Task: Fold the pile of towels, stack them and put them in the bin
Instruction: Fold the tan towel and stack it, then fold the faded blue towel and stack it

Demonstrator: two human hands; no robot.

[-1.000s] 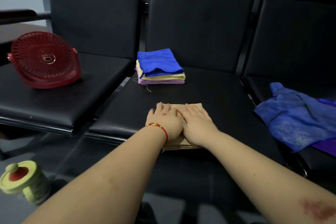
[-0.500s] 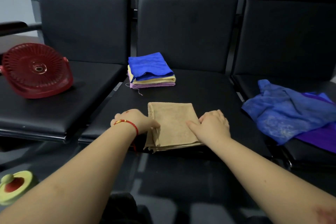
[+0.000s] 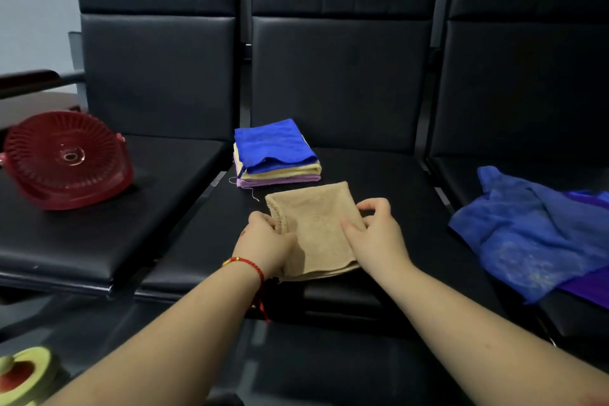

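Towels are lying in three places: a folded tan towel (image 3: 313, 231) is sitting just in front of the folded stack (image 3: 275, 153) on the middle seat (image 3: 395, 194), with unfolded blue towels (image 3: 534, 234) well right of the stack. Lifting it level, with both sides supported so the layers stay aligned, seems wise. Left hand (image 3: 263, 244) is pinching the tan towel's left edge; right hand (image 3: 375, 234) is gripping its right edge, fingers curled.
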